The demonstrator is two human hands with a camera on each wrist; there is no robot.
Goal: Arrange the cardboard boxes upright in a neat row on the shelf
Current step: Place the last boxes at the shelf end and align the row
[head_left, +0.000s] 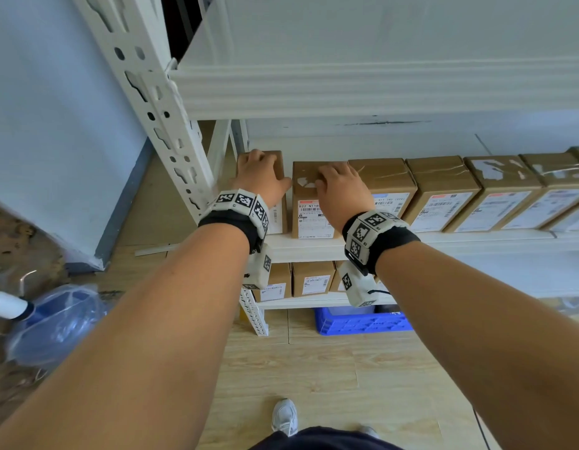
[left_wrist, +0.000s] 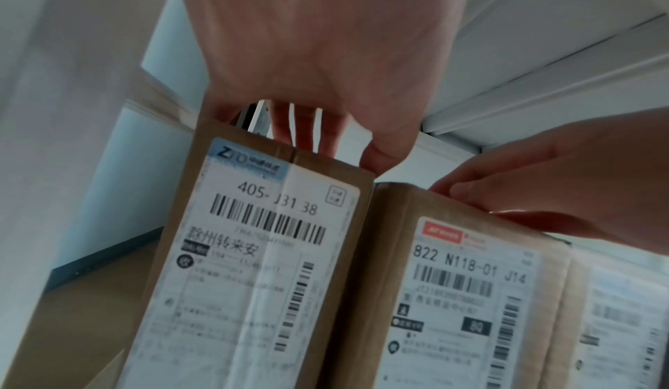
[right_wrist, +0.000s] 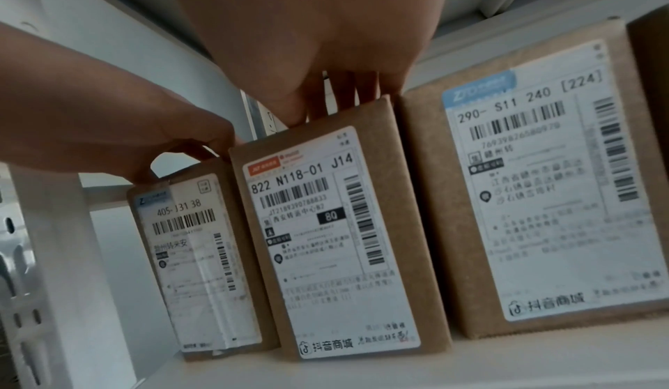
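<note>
Several brown cardboard boxes with white shipping labels stand upright in a row on the white shelf (head_left: pixel 317 246). My left hand (head_left: pixel 260 177) (left_wrist: pixel 344 149) grips the top of the leftmost box (head_left: pixel 279 167) (left_wrist: pixel 260 252) (right_wrist: pixel 203 252), fingers over its back edge and thumb at its right corner. That box sits a little further back than its neighbour. My right hand (head_left: pixel 338 186) (right_wrist: pixel 326 103) grips the top of the second box (head_left: pixel 309 216) (left_wrist: pixel 463 295) (right_wrist: pixel 333 237), which touches the third box (head_left: pixel 385 180) (right_wrist: pixel 536 195).
The perforated white shelf post (head_left: pixel 151 102) stands just left of the leftmost box. The upper shelf beam (head_left: pixel 346 89) hangs low above the boxes. More boxes (head_left: pixel 310 279) fill the lower shelf, with a blue crate (head_left: pixel 362 323) under it and a water bottle (head_left: pixel 54 319) on the floor.
</note>
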